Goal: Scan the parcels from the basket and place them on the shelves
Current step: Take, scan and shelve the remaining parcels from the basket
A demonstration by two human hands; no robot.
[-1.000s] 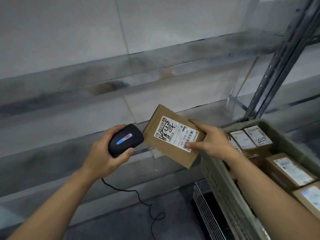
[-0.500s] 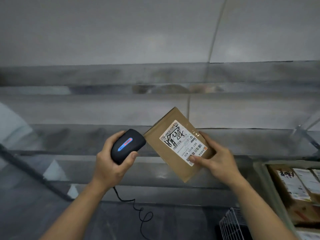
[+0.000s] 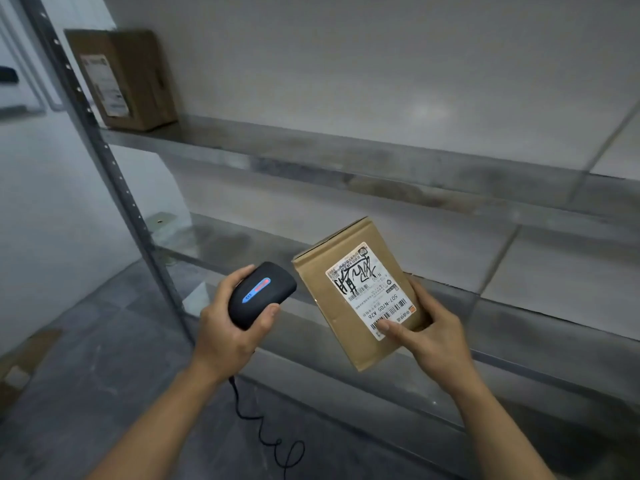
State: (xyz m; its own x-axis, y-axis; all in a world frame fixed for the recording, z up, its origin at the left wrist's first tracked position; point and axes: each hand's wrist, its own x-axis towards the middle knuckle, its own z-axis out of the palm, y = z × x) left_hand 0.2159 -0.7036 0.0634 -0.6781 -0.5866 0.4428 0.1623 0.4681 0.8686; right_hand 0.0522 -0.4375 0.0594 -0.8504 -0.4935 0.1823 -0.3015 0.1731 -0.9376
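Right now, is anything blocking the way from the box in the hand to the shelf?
Nothing visible does. The right hand holds the parcel just in front of the bare lower shelf. The only other box stands on the upper shelf, far left.

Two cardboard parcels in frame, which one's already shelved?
The darker box at upper left, standing on the upper shelf beside the upright. The other parcel is off the shelves, gripped by the right hand.

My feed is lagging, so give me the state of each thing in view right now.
Left hand: grips the scanner.
Scanner: held, pointing toward the parcel.
Right hand: holds the parcel, thumb on its label.
Parcel: off the shelf, tilted, label facing up.
Box: standing upright on the upper shelf.
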